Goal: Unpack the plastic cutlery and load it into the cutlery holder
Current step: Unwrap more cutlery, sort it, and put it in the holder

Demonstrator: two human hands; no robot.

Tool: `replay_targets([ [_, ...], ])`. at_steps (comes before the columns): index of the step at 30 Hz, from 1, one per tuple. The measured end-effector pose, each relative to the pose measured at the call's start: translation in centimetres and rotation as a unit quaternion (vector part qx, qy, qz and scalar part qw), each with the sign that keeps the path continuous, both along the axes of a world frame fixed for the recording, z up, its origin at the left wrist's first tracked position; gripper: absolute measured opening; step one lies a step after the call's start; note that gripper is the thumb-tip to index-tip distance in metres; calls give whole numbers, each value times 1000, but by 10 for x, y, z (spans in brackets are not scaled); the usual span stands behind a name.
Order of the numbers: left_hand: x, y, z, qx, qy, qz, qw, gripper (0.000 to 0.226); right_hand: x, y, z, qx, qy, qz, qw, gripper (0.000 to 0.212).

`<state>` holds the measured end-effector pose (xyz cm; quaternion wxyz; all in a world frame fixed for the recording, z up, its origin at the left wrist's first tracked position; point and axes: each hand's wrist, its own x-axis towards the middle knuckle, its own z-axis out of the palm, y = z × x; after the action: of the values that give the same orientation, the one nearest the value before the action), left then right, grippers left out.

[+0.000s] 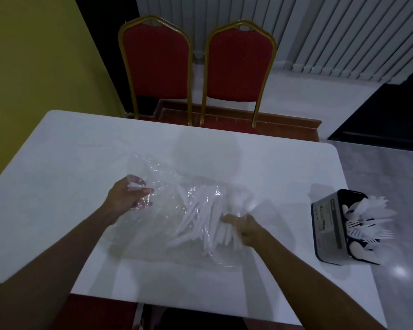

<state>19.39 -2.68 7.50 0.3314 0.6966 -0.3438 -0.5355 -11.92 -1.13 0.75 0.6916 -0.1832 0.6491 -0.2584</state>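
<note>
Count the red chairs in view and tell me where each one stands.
2. The left chair stands beyond the far edge of the table; the right chair stands close beside it, on its right. Their seats are partly hidden by the table, and no other chair shows.

label on cutlery holder [329, 225], print too blurred to read
</note>
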Motion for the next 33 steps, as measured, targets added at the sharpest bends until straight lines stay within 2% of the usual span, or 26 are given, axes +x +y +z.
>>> replay_targets([
  [3, 10, 1, -3, -9, -14, 14, 1000, 25, -20, -2, -4, 2, 64, 28, 998, 17],
  [5, 12, 1, -3, -22, -29, 30, 999, 23, -32, -6, -10, 8, 131, 24, 991, 24],
  [7, 14, 1, -4, -28, -43, 43, 998, 22, -49, -12, -32, 1, 200, 51, 978, 61],
  [8, 15, 1, -4, -30, -52, 44, 997, 22, -55, -14, -37, 1, 232, 80, 970, 71],
  [12, 15, 2, -8, -41, -106, 49, 992, 21, -53, -9, -4, -32, 361, 144, 921, 47],
  [18, 5, -1, -15, -49, -163, 43, 984, 17, -43, -7, -9, -87, 423, 169, 886, 79],
  [20, 1, -1, -16, -46, -166, 50, 984, 26, -37, -1, -6, -127, 512, 202, 825, 76],
  [22, -4, 0, -17, -40, -182, 39, 982, 36, -32, 7, -9, -208, 599, 258, 729, 61],
  [24, -7, 1, -19, -45, -187, 26, 981, 40, -28, 13, -12, -294, 629, 316, 647, 36],
  [25, -8, 1, -20, -46, -188, 24, 981, 40, -25, 15, -12, -313, 616, 352, 631, 25],
  [26, -8, 2, -21, -47, -189, 25, 981, 39, -21, 18, -13, -313, 593, 380, 637, 20],
  [28, -9, 3, -22, -46, -184, 30, 981, 38, -10, 22, -10, -257, 539, 399, 696, 32],
  [30, -9, 3, -22, -46, -176, 35, 983, 38, 1, 21, -6, -225, 503, 364, 751, 36],
  [33, -11, 4, -22, -43, -175, 36, 983, 36, 18, 17, -4, -173, 407, 323, 837, 31],
])
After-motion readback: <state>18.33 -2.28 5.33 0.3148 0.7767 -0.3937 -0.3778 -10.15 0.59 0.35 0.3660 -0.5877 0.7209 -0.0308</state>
